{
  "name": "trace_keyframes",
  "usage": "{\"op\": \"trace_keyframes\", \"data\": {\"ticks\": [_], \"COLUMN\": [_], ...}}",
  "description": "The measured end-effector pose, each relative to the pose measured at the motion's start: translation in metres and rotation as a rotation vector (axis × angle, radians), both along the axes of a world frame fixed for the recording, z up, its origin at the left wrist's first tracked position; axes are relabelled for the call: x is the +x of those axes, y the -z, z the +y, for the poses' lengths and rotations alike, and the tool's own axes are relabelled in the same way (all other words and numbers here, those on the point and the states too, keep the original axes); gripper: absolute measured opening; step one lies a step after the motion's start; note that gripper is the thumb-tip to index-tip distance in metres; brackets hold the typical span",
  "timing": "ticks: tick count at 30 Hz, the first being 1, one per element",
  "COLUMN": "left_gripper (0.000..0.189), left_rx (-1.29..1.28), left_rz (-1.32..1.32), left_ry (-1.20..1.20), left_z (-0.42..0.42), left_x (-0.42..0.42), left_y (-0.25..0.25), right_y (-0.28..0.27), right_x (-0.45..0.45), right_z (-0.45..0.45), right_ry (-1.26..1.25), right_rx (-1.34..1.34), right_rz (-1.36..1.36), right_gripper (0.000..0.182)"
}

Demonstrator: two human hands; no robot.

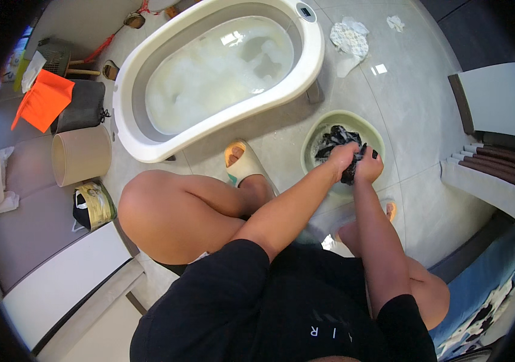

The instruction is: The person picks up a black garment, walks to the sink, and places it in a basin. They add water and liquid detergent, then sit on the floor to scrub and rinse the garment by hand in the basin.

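Note:
A wet black cloth [340, 135] with white suds on it is bunched inside a pale green basin [306, 154] on the floor. My left hand [343, 157] grips one part of the cloth over the basin. Close beside it, my right hand [369, 166] is closed around another part, and dark fabric shows between the two fists. Some of the cloth hangs below my hands, while the rest lies in the basin. Soapy water shows around it at the basin's left side. My fingers are partly hidden by the backs of my hands.
Beyond the basin stands a white tub [221, 115] holding cloudy, sudsy water. Crumpled white cloth [350, 40] lies on the tiled floor [425, 199]. A beige bin [82, 155] stands beside a grey sofa [35, 226] at left. White furniture [488, 190] with brown slats borders the right.

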State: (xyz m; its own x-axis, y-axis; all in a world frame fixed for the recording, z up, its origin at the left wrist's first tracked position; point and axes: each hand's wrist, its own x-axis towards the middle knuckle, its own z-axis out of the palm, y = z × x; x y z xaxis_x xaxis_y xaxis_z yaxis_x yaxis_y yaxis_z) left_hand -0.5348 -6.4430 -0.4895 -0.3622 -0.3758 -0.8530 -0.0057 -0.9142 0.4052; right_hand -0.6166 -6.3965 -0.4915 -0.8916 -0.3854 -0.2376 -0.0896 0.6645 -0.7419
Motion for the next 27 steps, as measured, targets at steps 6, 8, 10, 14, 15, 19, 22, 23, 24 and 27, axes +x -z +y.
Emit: {"op": "trace_keyframes", "data": {"ticks": [6,8,10,14,15,19,22,23,24,27], "left_gripper": [0.036,0.032,0.035,0.052,0.051,0.032,0.036,0.039,0.043,0.053], "left_rx": [0.319,0.266,0.464,-0.1,-0.132,-0.261,-0.029,-0.092,-0.154,-0.458], "left_rz": [0.217,0.444,0.422,-0.147,-0.192,0.082,-0.048,-0.112,-0.18,-0.305], "left_ry": [-0.24,-0.116,-0.446,0.035,0.057,-0.082,-0.116,-0.006,0.098,0.406], "left_z": [-0.012,-0.018,-0.003,0.01,0.009,-0.002,-0.004,-0.005,-0.005,0.002], "left_x": [0.03,0.047,0.034,-0.008,-0.006,0.066,0.022,0.017,0.015,0.016], "left_y": [0.034,0.06,0.049,-0.005,-0.001,0.106,0.026,0.01,0.001,-0.016], "right_y": [-0.026,-0.05,-0.038,0.024,0.012,-0.044,-0.026,-0.009,0.013,0.098], "right_x": [0.062,0.087,0.055,-0.005,0.001,0.097,0.057,0.044,0.03,-0.019], "right_z": [-0.004,-0.015,-0.014,0.016,0.014,-0.015,-0.003,0.004,0.01,0.043], "right_ry": [-0.358,-0.489,-0.255,0.101,0.067,-0.385,-0.206,-0.128,-0.055,-0.247], "right_rx": [-0.15,-0.383,-0.17,-0.029,0.03,-0.092,-0.129,-0.095,-0.062,0.132], "right_rz": [-0.068,-0.201,-0.098,-0.073,-0.054,-0.126,-0.042,-0.056,-0.072,-0.351], "right_gripper": [0.027,0.022,0.026,0.036,0.04,0.037,0.036,0.035,0.034,0.035]}}
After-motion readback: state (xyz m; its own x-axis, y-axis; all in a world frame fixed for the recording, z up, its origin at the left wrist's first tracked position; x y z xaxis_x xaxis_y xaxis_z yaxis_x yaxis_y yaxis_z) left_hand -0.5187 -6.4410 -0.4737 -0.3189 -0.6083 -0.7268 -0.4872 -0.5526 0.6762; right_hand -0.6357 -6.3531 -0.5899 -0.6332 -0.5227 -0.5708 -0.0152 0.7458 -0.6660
